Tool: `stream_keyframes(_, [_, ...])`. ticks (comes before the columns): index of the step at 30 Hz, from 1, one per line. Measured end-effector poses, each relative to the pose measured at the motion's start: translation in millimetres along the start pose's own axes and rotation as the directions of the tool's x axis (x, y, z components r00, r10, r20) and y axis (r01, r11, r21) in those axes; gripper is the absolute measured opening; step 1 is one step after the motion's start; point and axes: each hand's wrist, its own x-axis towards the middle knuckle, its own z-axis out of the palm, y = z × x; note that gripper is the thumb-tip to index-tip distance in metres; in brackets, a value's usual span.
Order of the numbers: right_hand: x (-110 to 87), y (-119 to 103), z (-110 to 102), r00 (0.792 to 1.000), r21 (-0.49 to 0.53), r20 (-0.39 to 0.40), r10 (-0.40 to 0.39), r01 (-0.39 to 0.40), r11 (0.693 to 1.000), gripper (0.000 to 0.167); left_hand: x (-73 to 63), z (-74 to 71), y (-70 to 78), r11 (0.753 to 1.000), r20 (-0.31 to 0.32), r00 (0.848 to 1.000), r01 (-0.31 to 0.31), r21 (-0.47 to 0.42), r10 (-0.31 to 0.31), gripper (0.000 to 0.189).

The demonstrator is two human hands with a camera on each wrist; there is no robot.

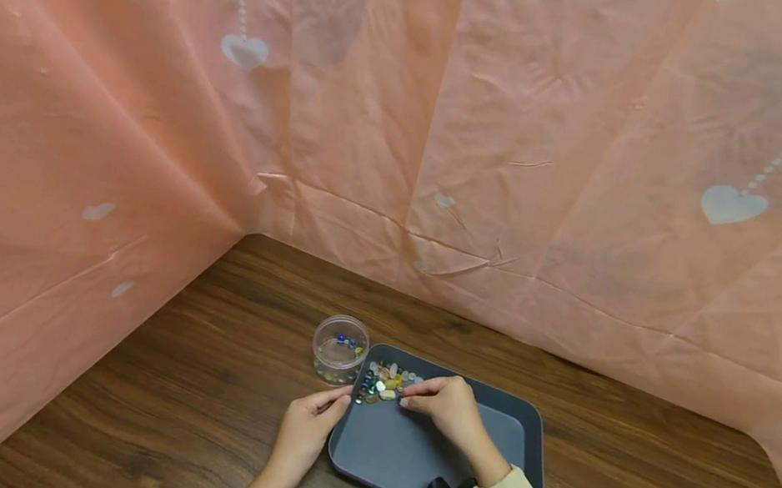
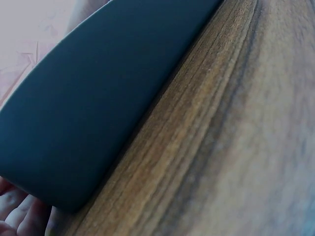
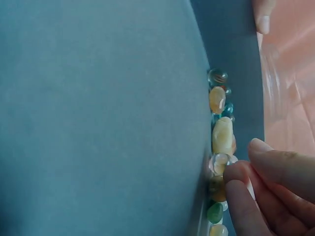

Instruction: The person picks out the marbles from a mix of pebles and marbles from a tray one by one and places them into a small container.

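A dark grey tray point(image 1: 397, 456) lies on the table, with a cluster of small glass beads and polished stones point(image 1: 387, 395) in its far left corner. My left hand point(image 1: 303, 429) holds the tray's left edge, its thumb at the rim; its other fingers point(image 2: 22, 214) are partly hidden beside the outer wall. My right hand point(image 1: 450, 405) reaches into the tray, thumb and fingertips at the stones. In the right wrist view, a yellowish oblong stone point(image 3: 223, 135) and a green stone point(image 3: 215, 213) lie near those fingers. Something whitish shows between them, but whether it is pinched is unclear.
A round clear plastic container point(image 1: 340, 350) with several blue and coloured beads stands just beyond the tray's left corner. Pink cloth point(image 1: 523, 171) with white hearts hangs behind and to the left. Dark wooden tabletop point(image 1: 186, 399) surrounds the tray.
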Motion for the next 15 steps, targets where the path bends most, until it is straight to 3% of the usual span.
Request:
stream_keyframes(9, [0.5, -1.3, 6.2, 0.997, -0.08, -0.049, -0.061, 0.057, 0.995, 0.007, 0.4, 0.2, 0.5, 1.0, -0.005, 1.0, 0.003, 0.005, -0.003, 0.024])
stream_keyframes(15, [1.1, -2.4, 11.2, 0.995, -0.109, -0.04, -0.092, 0.087, 0.99, 0.008, -0.1, 0.4, 0.3, 1.0, -0.006, 1.0, 0.004, 0.007, -0.004, 0.025])
